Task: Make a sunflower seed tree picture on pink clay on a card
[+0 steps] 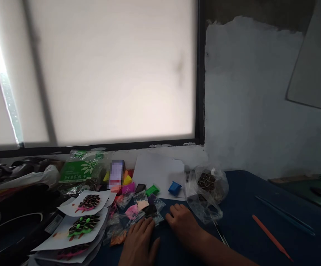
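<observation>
My left hand (139, 236) lies palm down on the dark blue table, fingers stretched out, with nothing in it. Its fingertips are by small clear packets of coloured clay, among them a black piece (150, 210), a pink piece (132, 211) and an orange piece (118, 238). To its right, my right hand (183, 221) rests on the table with its fingers curled under; whether anything is inside is hidden. Beyond it stand a blue clay packet (174, 188) and a green one (152, 190) near a blank white sheet (159, 171).
At left sits a stack of paper sheets (94, 225) bearing seed-and-clay shapes. Behind them are a green bag (77, 170) and a phone (116, 174). A clear bag of striped seeds (206, 183), metal tweezers (220, 232), an orange stick tool (271, 236) and a blue tool (285, 214) lie rightward.
</observation>
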A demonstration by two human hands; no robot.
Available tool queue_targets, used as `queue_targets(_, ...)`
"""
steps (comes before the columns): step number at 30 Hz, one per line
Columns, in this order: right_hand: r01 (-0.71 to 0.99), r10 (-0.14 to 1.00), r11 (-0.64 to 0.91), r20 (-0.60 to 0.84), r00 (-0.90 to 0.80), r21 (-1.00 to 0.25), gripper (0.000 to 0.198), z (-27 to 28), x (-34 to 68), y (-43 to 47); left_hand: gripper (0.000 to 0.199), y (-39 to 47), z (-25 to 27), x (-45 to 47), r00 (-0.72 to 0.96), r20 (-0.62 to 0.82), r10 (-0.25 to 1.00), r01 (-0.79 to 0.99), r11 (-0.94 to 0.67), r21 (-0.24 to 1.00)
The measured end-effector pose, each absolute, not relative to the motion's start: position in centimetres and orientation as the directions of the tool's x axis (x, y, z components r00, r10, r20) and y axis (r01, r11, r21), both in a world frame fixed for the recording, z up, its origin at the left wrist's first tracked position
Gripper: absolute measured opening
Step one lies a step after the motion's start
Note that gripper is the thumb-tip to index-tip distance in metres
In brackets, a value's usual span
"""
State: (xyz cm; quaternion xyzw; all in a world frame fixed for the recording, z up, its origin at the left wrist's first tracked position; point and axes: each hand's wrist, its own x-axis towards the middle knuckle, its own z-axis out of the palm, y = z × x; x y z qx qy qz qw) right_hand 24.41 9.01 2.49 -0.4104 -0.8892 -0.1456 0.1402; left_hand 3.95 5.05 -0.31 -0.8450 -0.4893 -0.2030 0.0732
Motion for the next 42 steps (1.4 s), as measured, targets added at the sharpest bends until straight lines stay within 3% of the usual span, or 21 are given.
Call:
queue_targets(7, 0.825, 0.759, 0.543, 0.33, -0.562, 0.156, 0.023, 2.6, 25.2, 8.7, 0.05, 5.3, -0.8, 3.9, 0.355, 0.413, 0.839, 0.904, -0.421, 0.076)
queue_targets(12, 0.837, 0.8, 0.541, 0.26, -0.541, 0.08, 0.023, 3.6, 25.0, 8.0, 0.062, 5.9, -0.4, 4.7, 0.53, 0.412, 0.741, 0.797, -0.602, 0.058)
queue_targets(15, 0.858, 0.833, 0.514, 0.23, -0.504, 0.017, 0.025, 4.5, 24.9, 8.1, 0.055, 6.7, -0.4, 5.3, 0.584, 0.394, 0.709, 0.752, -0.656, 0.064)
queue_targets(25, 0.975, 0.963, 0.195, 0.212, -0.169, -0.109, 0.044, 4.6, 23.3, 13.1, 0.054, 9.4, -2.5, 6.2, 0.569, 0.404, 0.717, 0.754, -0.65, 0.093)
queue_targets(32, 0.912, 0.913, 0.366, 0.263, -0.313, -0.184, 0.031, 4.8, 21.6, 13.0, 0.06, 9.8, -3.2, 6.5, 0.549, 0.406, 0.731, 0.757, -0.64, 0.13)
queue_targets(37, 0.951, 0.928, 0.284, 0.284, -0.241, -0.123, 0.033, 4.8, 22.5, 14.0, 0.056, 9.3, -2.7, 6.9, 0.535, 0.394, 0.748, 0.764, -0.627, 0.153)
queue_targets(42, 0.968, 0.951, 0.251, 0.183, -0.251, 0.027, 0.031, 5.2, 24.7, 15.8, 0.053, 8.7, -1.5, 6.8, 0.557, 0.355, 0.751, 0.748, -0.639, 0.179)
